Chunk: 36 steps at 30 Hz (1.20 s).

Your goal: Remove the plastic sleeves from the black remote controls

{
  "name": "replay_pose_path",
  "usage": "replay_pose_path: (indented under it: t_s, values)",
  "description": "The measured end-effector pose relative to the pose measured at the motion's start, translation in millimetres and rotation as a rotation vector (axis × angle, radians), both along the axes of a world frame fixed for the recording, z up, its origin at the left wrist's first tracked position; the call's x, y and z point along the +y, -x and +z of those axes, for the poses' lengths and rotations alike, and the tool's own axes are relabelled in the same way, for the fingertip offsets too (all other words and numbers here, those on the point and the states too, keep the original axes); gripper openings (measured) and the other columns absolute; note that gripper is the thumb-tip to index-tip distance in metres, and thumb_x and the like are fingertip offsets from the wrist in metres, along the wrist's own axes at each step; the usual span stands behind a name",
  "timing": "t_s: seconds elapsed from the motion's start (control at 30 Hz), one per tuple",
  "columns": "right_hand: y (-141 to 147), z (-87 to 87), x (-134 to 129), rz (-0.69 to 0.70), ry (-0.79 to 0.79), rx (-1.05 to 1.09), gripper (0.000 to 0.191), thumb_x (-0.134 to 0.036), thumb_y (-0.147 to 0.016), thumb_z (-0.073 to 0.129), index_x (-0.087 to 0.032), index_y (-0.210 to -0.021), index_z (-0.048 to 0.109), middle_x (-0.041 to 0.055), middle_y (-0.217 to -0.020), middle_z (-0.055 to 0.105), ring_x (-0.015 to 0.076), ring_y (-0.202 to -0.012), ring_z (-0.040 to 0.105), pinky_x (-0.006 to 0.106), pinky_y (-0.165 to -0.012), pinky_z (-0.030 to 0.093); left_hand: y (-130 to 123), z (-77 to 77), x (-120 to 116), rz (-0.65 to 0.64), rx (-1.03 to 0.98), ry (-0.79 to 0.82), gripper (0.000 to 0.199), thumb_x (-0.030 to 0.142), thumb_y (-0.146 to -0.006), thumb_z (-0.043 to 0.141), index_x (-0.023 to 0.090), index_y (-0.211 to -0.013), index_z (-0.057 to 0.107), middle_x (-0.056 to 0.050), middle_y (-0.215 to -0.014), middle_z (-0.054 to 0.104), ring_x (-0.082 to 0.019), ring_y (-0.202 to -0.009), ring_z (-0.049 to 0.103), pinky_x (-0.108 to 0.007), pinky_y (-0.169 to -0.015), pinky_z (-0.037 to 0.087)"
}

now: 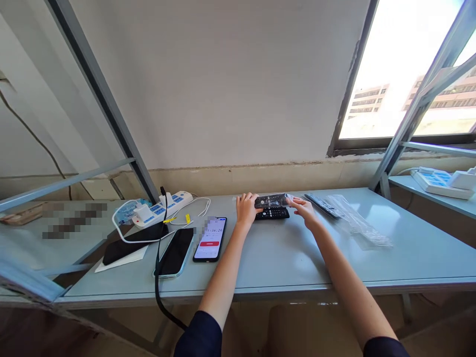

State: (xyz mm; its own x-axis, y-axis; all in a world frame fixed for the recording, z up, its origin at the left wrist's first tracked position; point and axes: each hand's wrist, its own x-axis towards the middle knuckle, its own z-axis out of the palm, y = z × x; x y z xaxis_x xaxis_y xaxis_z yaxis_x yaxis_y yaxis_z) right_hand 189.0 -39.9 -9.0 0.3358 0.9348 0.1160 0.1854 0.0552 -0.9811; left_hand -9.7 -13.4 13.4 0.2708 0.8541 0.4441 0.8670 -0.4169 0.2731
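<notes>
A black remote control in a clear plastic sleeve (272, 200) is held level between my two hands. My left hand (246, 208) grips its left end, while the fingers of my right hand (303, 209) pinch the right end at the plastic. Just below it in view, a second black remote control (273, 213) lies on the table, its upper part hidden by the sleeved one. To the right of my right hand rests another dark remote control (322, 206), with crumpled clear plastic sleeves (359, 223) beside it.
On the grey table (282, 267), left of my arms, lie a phone with a lit screen (210, 240), a dark-screened phone (175, 252) and a black pouch-like item (136, 242). A white power strip (163, 208) with cables sits behind them. Metal posts (107, 104) flank the table.
</notes>
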Motion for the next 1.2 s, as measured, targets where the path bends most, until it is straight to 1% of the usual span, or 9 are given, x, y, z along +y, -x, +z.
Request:
replay_pose_path:
  t_s: [0.13, 0.27, 0.43, 0.63, 0.77, 0.87, 0.97, 1.1, 1.2]
  values:
    - [0.1, -0.3, 0.4, -0.030, -0.008, 0.040, 0.031, -0.050, -0.061, 0.072, -0.020, -0.063, 0.069, 0.0095, -0.117, 0.060, 0.0275, -0.103, 0.055, 0.031, -0.066, 0.045, -0.2, -0.8, 0.4, -0.005, -0.005, 0.011, 0.026, 0.026, -0.073, 0.077, 0.028, -0.095, 0.064, -0.001, -0.099, 0.066, -0.022, -0.100, 0.057, -0.032, -0.083, 0.039]
    - [-0.7, -0.1, -0.4, -0.079, -0.020, 0.087, 0.034, -0.052, -0.056, 0.074, -0.020, -0.065, 0.070, 0.0083, -0.118, 0.060, 0.0251, -0.093, 0.057, 0.031, -0.064, 0.045, 0.2, 0.3, 0.1, -0.015, 0.008, 0.012, 0.025, 0.027, -0.072, 0.077, 0.027, -0.094, 0.065, -0.002, -0.097, 0.067, -0.022, -0.098, 0.058, -0.032, -0.081, 0.042]
    - [-3.3, -1.4, 0.5, -0.170, -0.037, 0.164, 0.038, -0.056, -0.052, 0.075, -0.022, -0.069, 0.070, 0.0061, -0.113, 0.062, 0.0251, -0.092, 0.058, 0.029, -0.063, 0.046, 3.2, 3.2, -0.5, 0.002, -0.009, 0.011, 0.028, 0.024, -0.072, 0.077, 0.025, -0.097, 0.064, -0.003, -0.100, 0.067, -0.021, -0.099, 0.060, -0.030, -0.082, 0.043]
    - [-10.6, -1.7, 5.8, -0.301, -0.026, 0.277, 0.042, -0.064, -0.065, 0.065, -0.023, -0.077, 0.066, 0.0069, -0.102, 0.064, 0.0253, -0.093, 0.060, 0.029, -0.060, 0.047, -3.4, 1.7, -5.4, -0.006, -0.048, 0.036, 0.024, 0.031, -0.073, 0.074, 0.022, -0.093, 0.064, -0.005, -0.098, 0.067, -0.022, -0.098, 0.061, -0.030, -0.080, 0.046]
    - [-5.8, -2.4, 7.7, -0.326, 0.008, 0.323, 0.040, -0.061, -0.075, 0.054, -0.022, -0.076, 0.060, 0.0068, -0.092, 0.065, 0.0195, -0.076, 0.061, 0.026, -0.052, 0.045, -12.9, -1.8, -9.4, -0.040, -0.013, 0.055, 0.025, 0.033, -0.074, 0.073, 0.021, -0.094, 0.065, -0.007, -0.099, 0.068, -0.024, -0.100, 0.061, -0.032, -0.084, 0.046]
    - [2.4, -2.4, 7.5, -0.333, 0.026, 0.325, 0.032, -0.052, -0.077, 0.058, -0.020, -0.075, 0.057, 0.0041, -0.079, 0.063, 0.0146, -0.062, 0.058, 0.022, -0.045, 0.042, -15.2, -2.6, -9.3, -0.041, -0.017, 0.057, 0.023, 0.031, -0.074, 0.072, 0.021, -0.094, 0.066, -0.006, -0.099, 0.068, -0.023, -0.100, 0.060, -0.031, -0.086, 0.045]
    - [5.5, -0.1, 6.9, -0.359, 0.011, 0.328, 0.028, -0.046, -0.079, 0.059, -0.019, -0.078, 0.055, 0.0007, -0.073, 0.061, 0.0112, -0.056, 0.056, 0.019, -0.042, 0.039, -13.4, -2.2, -6.8, -0.008, -0.074, 0.068, 0.022, 0.028, -0.075, 0.071, 0.022, -0.095, 0.067, -0.005, -0.099, 0.068, -0.021, -0.100, 0.060, -0.029, -0.085, 0.043]
    - [-7.6, 3.4, 8.1, -0.445, -0.020, 0.352, 0.031, -0.049, -0.088, 0.048, -0.019, -0.082, 0.050, -0.0022, -0.063, 0.055, 0.0095, -0.051, 0.053, 0.017, -0.042, 0.040, -8.2, -0.7, -2.8, 0.064, -0.165, 0.112, 0.013, 0.028, -0.085, 0.060, 0.023, -0.094, 0.068, -0.005, -0.100, 0.069, -0.020, -0.101, 0.060, -0.026, -0.084, 0.042]
    - [-21.9, 1.5, 9.7, -0.491, -0.023, 0.356, 0.035, -0.051, -0.094, 0.035, -0.019, -0.088, 0.049, -0.0033, -0.056, 0.047, 0.0098, -0.044, 0.047, 0.018, -0.042, 0.040, -3.7, 1.2, -0.6, 0.151, -0.206, 0.150, 0.025, 0.027, -0.093, 0.044, 0.022, -0.095, 0.069, -0.007, -0.103, 0.069, -0.021, -0.101, 0.062, -0.027, -0.082, 0.043]
